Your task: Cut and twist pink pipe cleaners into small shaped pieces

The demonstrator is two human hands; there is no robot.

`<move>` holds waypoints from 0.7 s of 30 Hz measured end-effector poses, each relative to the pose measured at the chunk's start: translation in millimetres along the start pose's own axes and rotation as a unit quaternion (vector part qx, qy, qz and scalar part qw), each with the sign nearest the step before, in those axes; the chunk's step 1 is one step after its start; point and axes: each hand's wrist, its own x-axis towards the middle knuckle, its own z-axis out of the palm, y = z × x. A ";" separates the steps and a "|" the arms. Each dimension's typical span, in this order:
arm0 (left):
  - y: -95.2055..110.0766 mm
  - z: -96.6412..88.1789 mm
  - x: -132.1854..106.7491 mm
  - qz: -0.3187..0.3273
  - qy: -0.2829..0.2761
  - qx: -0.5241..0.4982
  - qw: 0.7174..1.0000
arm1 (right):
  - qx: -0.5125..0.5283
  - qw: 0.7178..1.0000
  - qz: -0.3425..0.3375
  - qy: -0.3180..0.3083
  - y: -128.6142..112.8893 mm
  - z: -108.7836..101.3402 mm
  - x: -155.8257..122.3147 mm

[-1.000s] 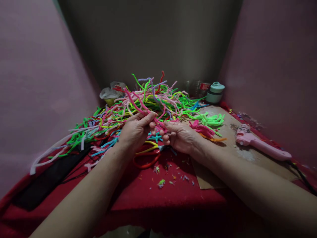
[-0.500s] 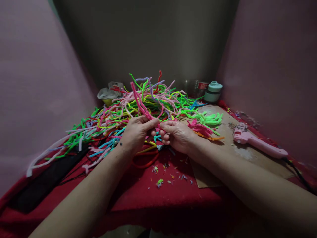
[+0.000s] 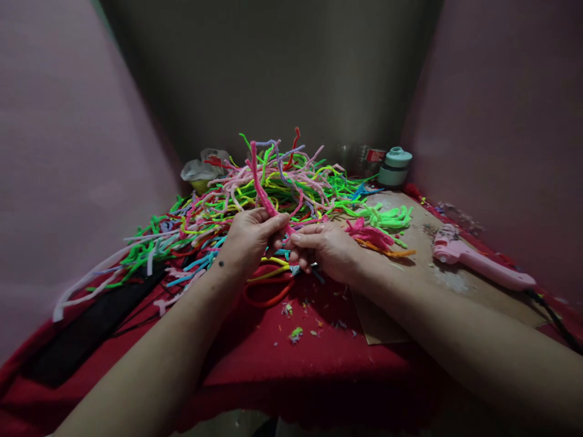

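1 pink fuzzy stem, frame centre | pinched between closed fingers of left hand and right hand | kinks could be caused by uneven pulling, snagging by multicoloured pile behind

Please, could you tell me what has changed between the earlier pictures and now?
The pink fuzzy stems have come from two spread strands into one close bundle; their upper end has swung right and upward. The left hand and right hand still hold them; no release is visible. The colourful pile, pink tool and teal bottle stayed in place.
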 end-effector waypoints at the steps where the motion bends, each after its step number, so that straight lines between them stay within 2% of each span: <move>1: -0.2 0.0 0.0 -0.014 -0.003 -0.011 1.000 | -0.018 1.000 -0.012 -0.001 0.1 0.2 -0.2; 3: -0.1 -0.2 0.0 -0.046 -0.009 -0.044 0.998 | -0.040 0.999 -0.032 -0.013 0.2 -0.1 -0.4; 5: 0.5 -0.9 -0.1 -0.060 -0.020 -0.067 0.996 | -0.015 0.999 -0.029 -0.032 0.1 -1.1 -0.3; 9: 2.0 -2.6 -0.2 -0.047 -0.038 -0.080 0.995 | 0.139 0.985 0.054 -0.087 -1.2 -2.7 -0.8; 12: 3.3 -1.5 -0.7 -0.037 -0.051 -0.079 0.995 | 0.207 0.970 0.096 -0.089 -1.5 -2.2 -1.9; 21: 7.3 1.5 -3.0 -0.038 -0.042 -0.072 0.996 | 0.216 0.969 0.085 -0.083 2.9 2.6 -1.3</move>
